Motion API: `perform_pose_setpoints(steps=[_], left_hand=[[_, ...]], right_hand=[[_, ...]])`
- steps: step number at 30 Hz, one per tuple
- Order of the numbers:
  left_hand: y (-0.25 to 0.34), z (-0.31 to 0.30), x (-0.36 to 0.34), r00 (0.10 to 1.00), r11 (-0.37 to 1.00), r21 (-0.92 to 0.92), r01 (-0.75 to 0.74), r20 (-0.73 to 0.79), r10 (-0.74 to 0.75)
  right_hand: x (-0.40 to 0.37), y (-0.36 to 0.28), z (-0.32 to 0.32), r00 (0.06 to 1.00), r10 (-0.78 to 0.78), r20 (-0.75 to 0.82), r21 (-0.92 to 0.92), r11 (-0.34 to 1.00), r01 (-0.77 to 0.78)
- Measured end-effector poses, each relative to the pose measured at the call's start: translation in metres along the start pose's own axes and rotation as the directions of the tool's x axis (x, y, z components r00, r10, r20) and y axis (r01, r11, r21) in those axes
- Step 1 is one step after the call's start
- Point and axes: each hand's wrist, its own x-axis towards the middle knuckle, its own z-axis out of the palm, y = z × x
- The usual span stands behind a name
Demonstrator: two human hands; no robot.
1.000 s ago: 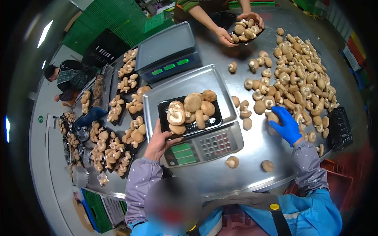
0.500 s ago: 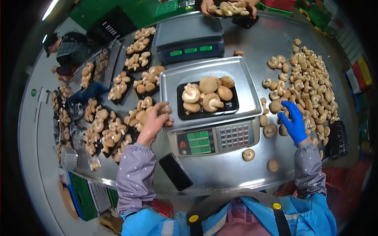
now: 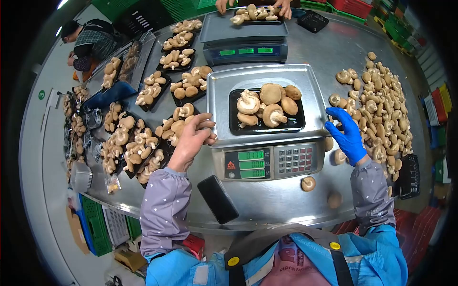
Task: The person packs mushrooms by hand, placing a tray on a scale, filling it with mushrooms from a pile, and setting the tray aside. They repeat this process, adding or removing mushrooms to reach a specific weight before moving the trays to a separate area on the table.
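Observation:
A black tray of shiitake mushrooms (image 3: 270, 108) rests on the metal pan (image 3: 221, 95) of the near scale (image 3: 232, 167), whose green display is lit. My left hand (image 3: 192, 142), bare, is at the pan's left edge with loosely bent fingers and nothing in them. On the other side, my right hand (image 3: 347, 138) wears a blue glove. Its fingers are spread and its fingertips come close to the pan's right edge, beside the large mushroom pile (image 3: 381, 109). A black phone (image 3: 217, 199) lies in front of the scale, and a loose mushroom (image 3: 308, 183) sits to its right.
Filled mushroom trays (image 3: 151, 90) line the left of the steel table (image 3: 267, 205). Behind the near scale stands a second scale (image 3: 245, 51), where a co-worker's hands (image 3: 285, 8) hold a tray. An unfilled black tray (image 3: 409, 176) lies far right. Another person (image 3: 95, 40) works at left.
My right hand has moved left from the pile towards the pan, without a mushroom. The near scale's top reading has risen. The co-worker's tray has come down onto the far scale.

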Motion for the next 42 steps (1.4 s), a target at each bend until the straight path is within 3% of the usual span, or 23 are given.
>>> perform_pose_setpoints(steps=[3, 9, 15, 18, 20, 22, 24, 26, 29, 31, 34, 36, 42], left_hand=[[-0.001, 0.002, 0.002, 1.000, 1.000, -0.008, -0.005, -0.002, 0.004], [-0.002, 0.013, 0.011, 1.000, 0.999, -0.036, 0.018, 0.025, -0.018], [-0.018, 0.030, 0.030, 0.991, 1.000, -0.012, 0.021, 0.129, -0.020], [-0.014, 0.044, 0.029, 0.997, 0.999, -0.005, 0.039, 0.067, -0.039], [-0.023, 0.049, 0.034, 0.999, 1.000, -0.012, 0.015, 0.052, -0.014], [-0.019, 0.052, 0.033, 0.999, 0.999, -0.020, 0.028, 0.037, -0.027], [-0.018, 0.054, 0.033, 0.999, 0.998, -0.056, 0.017, 0.030, -0.015], [-0.013, 0.057, 0.031, 1.000, 0.996, -0.091, 0.027, -0.007, -0.027], [-0.008, 0.054, 0.029, 0.999, 0.975, -0.220, 0.029, -0.022, -0.035], [-0.009, 0.047, 0.031, 0.997, 0.872, -0.484, 0.071, 0.039, -0.060], [-0.008, 0.037, 0.033, 0.997, 0.838, -0.544, 0.036, -0.041, -0.070], [-0.014, 0.024, 0.040, 0.998, 0.806, -0.593, 0.004, -0.042, -0.036], [-0.007, -0.028, 0.058, 0.988, 0.754, -0.647, -0.114, -0.151, 0.020]], right_hand=[[0.004, -0.008, 0.001, 0.995, 0.083, 0.053, 0.072, 0.994, -0.086], [0.013, -0.013, 0.009, 0.994, 0.090, 0.070, 0.073, 0.993, -0.095], [0.041, -0.012, 0.031, 0.999, -0.037, 0.017, 0.182, 0.983, 0.034], [0.056, -0.008, 0.046, 0.996, -0.089, 0.008, 0.239, 0.967, 0.085], [0.059, -0.018, 0.052, 0.964, 0.104, 0.246, 0.323, 0.929, -0.182], [0.059, -0.028, 0.055, 0.981, 0.062, 0.181, 0.309, 0.944, -0.117], [0.062, -0.031, 0.053, 0.924, 0.244, 0.295, 0.444, 0.821, -0.359], [0.065, -0.025, 0.058, 0.935, 0.230, 0.271, 0.529, 0.775, -0.344], [0.067, -0.035, 0.053, 0.881, 0.338, 0.332, 0.565, 0.676, -0.472], [0.067, -0.043, 0.052, 0.884, 0.329, 0.333, 0.579, 0.668, -0.467], [0.071, -0.054, 0.053, 0.899, 0.305, 0.314, 0.606, 0.665, -0.437], [0.076, -0.064, 0.054, 0.935, 0.208, 0.286, 0.718, 0.600, -0.353], [0.084, -0.084, 0.052, 0.955, 0.172, 0.243, 0.668, 0.684, -0.293]])
